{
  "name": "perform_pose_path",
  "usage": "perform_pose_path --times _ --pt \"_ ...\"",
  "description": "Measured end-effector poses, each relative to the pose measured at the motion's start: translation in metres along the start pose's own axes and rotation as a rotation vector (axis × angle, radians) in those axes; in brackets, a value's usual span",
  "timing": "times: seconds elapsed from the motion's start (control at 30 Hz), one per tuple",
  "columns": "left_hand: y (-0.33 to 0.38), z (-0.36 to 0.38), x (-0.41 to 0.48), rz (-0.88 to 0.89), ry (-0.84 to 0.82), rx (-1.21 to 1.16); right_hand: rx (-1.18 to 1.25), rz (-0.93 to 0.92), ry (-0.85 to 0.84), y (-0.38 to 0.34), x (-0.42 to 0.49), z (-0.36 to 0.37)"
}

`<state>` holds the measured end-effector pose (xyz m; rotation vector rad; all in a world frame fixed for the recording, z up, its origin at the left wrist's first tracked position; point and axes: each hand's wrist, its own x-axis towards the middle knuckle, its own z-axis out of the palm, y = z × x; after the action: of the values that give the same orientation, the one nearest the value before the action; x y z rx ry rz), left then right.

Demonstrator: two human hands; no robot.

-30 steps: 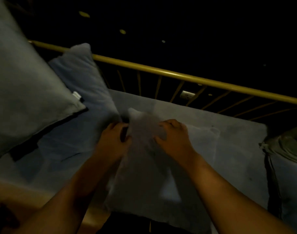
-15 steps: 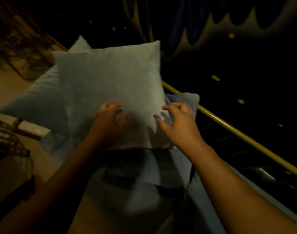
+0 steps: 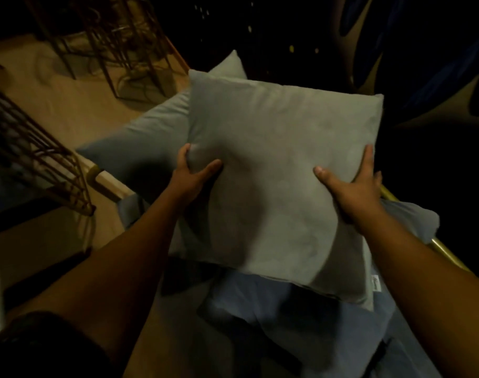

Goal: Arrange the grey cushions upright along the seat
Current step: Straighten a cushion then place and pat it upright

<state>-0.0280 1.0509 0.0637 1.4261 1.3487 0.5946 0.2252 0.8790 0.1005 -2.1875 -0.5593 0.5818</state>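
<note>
Two bare forearms enter the frame from the lower left and lower right corners. Neither forearm carries a sleeve, watch, band or bracelet along its visible length. The left hand [image 3: 192,174] and the right hand [image 3: 354,186] are ungloved, with no rings visible. A dark garment edge, probably a short sleeve, shows at the bottom left corner; low light obscures its detail.

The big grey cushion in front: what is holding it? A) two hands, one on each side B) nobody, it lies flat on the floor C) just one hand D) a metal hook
A: the left hand grips the left edge of the grey cushion and the right hand presses on its right side, in front of another cushion.
</note>
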Motion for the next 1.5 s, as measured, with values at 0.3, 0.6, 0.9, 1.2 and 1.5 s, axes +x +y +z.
perform_pose_path --times 0.3,0.6,0.9,1.2,1.5 --pt "0.029 0.007 -0.02 0.119 -0.02 -0.182 0.196 -0.07 -0.011 0.003 -0.016 -0.026" --pt "0.064 0.03 -0.084 0.169 -0.143 -0.103 0.279 -0.027 0.159 0.045 -0.1 -0.092" --pt "0.079 0.136 -0.183 0.311 -0.47 0.034 0.186 0.092 0.434 0.129 -0.197 -0.218" --pt "0.099 0.282 -0.299 0.329 -0.799 0.083 0.146 0.168 0.686 0.236 -0.283 -0.34" --pt "0.07 0.374 -0.381 0.43 -0.895 0.154 0.093 0.242 0.821 0.327 -0.323 -0.397"
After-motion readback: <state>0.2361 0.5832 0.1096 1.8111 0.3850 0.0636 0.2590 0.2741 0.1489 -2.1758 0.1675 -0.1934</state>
